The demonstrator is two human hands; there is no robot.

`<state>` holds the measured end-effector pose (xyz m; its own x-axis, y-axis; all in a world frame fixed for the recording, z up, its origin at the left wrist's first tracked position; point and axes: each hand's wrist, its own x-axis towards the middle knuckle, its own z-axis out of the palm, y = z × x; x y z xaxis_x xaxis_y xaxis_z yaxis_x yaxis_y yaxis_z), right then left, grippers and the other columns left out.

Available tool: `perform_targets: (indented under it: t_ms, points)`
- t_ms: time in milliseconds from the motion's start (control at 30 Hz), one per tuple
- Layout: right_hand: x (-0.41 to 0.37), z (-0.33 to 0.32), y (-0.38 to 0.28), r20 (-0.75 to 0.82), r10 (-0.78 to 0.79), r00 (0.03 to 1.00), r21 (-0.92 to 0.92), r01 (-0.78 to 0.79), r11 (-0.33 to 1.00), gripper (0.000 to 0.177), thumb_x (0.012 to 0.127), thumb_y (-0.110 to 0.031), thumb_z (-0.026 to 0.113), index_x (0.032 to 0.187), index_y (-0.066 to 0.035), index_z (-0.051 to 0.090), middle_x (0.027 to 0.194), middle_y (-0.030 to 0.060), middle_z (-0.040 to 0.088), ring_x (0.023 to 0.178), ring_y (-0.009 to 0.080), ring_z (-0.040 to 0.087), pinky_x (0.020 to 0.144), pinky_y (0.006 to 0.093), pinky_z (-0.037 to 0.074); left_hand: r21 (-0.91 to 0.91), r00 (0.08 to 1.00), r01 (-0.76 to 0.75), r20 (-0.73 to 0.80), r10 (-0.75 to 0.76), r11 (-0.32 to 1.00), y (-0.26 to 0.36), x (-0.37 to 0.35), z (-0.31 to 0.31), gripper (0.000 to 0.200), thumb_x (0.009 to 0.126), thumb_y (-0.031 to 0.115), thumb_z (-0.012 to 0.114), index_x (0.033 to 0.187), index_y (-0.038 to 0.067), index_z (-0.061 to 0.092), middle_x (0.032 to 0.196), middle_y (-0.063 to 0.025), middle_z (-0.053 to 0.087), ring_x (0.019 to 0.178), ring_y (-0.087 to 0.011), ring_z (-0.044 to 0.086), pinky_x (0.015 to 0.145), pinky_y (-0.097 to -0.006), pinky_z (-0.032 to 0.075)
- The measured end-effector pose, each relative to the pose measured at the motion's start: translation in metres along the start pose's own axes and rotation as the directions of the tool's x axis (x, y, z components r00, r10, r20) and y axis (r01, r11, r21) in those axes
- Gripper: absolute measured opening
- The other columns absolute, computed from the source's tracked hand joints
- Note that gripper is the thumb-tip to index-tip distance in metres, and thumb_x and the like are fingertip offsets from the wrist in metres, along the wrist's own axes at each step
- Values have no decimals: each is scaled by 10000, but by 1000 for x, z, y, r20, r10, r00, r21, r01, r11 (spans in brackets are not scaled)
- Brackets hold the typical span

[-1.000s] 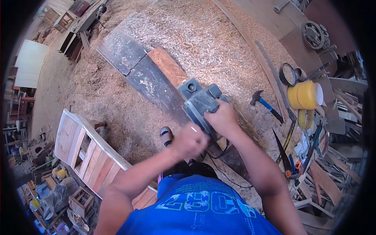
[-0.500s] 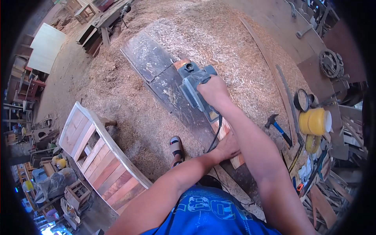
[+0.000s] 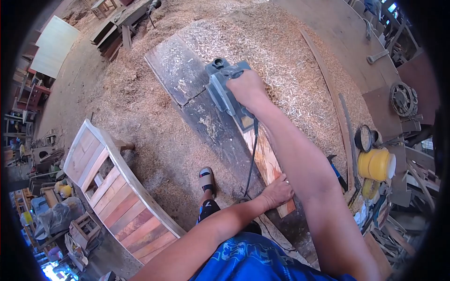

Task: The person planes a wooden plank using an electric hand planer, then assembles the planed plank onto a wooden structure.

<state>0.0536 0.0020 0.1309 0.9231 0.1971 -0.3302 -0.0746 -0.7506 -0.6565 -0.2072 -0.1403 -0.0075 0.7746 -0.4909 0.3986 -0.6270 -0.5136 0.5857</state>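
My right hand (image 3: 247,87) is closed round the handle of a grey electric planer (image 3: 220,92). The planer rests on a narrow wooden board (image 3: 264,159), covering the board's far part. Down at the near end, my left hand (image 3: 278,191) grips that board, with fingers over its side; some of the fingertips are hidden. A black power cord (image 3: 253,157) runs from the back of the planer past my left hand. Beneath the board lies a dark, worn plank bench (image 3: 206,117).
Wood shavings (image 3: 290,89) cover the floor. A slatted wooden panel (image 3: 126,196) with a curved edge stands at left. To the right are a hammer (image 3: 336,171), a yellow roll (image 3: 373,165), a long wooden strip (image 3: 323,70) and scrap wood. My sandalled foot (image 3: 206,180) is beside the bench.
The planer has moved a little farther along the board, away from me, with my right hand on it. More planed surface shows behind it. My left hand stays at the board's near end.
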Motion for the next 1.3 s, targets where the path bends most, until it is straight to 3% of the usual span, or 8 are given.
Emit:
perform_targets:
  t_ms: [267,367,600,667,833,933,1233,1300]
  points:
    - [41,14,-17,-18,-52,998,21,53,998,354,777,-263,699,965,33,742,1003,242,739,947,374,720,841,424,552,1,975,-49,-219,48,999,-3,0,-8,188,908,172,543,955,93,706,958,-60,659,1059,-210,609,1079,-442,381]
    - [48,22,0,-4,-225,974,350,212,912,113,804,-64,715,760,-3,630,628,43,579,497,119,527,458,310,394,-50,992,1,-126,-7,999,-2,1,2,163,917,178,553,929,93,692,954,-68,636,1039,-226,589,1030,-431,410]
    - [-87,-28,49,160,-19,987,263,-24,964,142,798,-79,733,860,18,649,676,46,612,512,116,542,474,294,416,-211,933,-349,7,359,913,2,-46,-25,160,858,160,640,974,51,660,943,-124,615,1005,-314,603,902,-466,487]
    - [-146,-44,79,125,11,992,199,-35,979,263,767,-126,735,974,26,679,749,91,669,609,175,614,577,329,486,-508,979,-169,14,204,844,32,-90,-69,80,817,59,663,881,28,626,851,-142,565,912,-335,595,818,-433,497]
    - [-302,-78,156,-3,144,990,-14,-145,989,477,761,-228,760,1179,-8,694,968,193,750,865,272,734,801,375,563,-153,930,137,-322,-180,979,-33,-82,-145,85,825,-4,587,755,43,598,795,-169,616,763,-383,606,692,-490,480]
    - [-383,-85,220,-1,236,972,23,-236,971,474,768,-229,791,1171,0,690,951,198,747,863,266,736,804,382,562,55,865,452,-271,-423,890,-103,-23,-159,228,962,180,546,917,32,714,1222,-184,640,1207,-357,568,1099,-492,383]
    - [-466,-92,263,-55,315,947,44,-313,949,321,784,-130,767,1049,29,682,860,124,729,799,153,681,758,329,533,602,766,488,52,-641,632,-189,43,-181,643,947,638,559,1138,62,772,1564,-116,435,1416,-306,425,1111,-497,364]
    - [-455,-93,257,-21,352,936,38,-351,936,333,755,-187,778,1013,0,683,871,225,716,846,368,732,763,405,553,612,762,478,67,-644,630,-189,45,-180,660,933,649,573,1166,62,766,1564,-116,438,1417,-303,426,1099,-496,377]
